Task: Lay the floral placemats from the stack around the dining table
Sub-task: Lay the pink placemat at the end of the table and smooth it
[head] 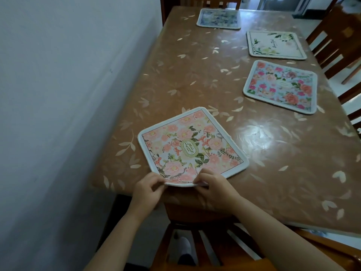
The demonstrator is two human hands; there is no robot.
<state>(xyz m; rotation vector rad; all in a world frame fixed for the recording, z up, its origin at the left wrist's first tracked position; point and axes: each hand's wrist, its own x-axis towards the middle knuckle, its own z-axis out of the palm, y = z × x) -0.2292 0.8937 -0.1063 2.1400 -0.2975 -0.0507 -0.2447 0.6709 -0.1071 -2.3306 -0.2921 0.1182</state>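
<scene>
We stand at the near end of the counter (195, 75), which wears a brown cover printed with pale leaves. Our left hand (148, 187) and right hand (213, 184) both hold the peach placemat (192, 145) by its near edge, fingers curled over the top and pinching the white border. That edge is lifted a little off the surface and bows between our two hands, just at the lip of the counter. The rest of the mat lies flat, turned at a slant, with a green oval label in its middle.

Three more mats already lie flat farther along. The pink placemat (280, 87), with bright roses on light blue, sits near the right edge, well apart from the peach one. The cream placemat (275, 45), with green leaves, lies just beyond it on the same side, the two close but not touching. The blue placemat (218, 18) lies at the far end, in front of a far chair (214, 1).

A pale wall (58, 94) runs along the left side. A wooden near chair (195, 241) is tucked under the counter below our arms, and a foot in a grey sock (184, 249) shows between its slats. More wooden side chairs (336, 45) stand along the right.
</scene>
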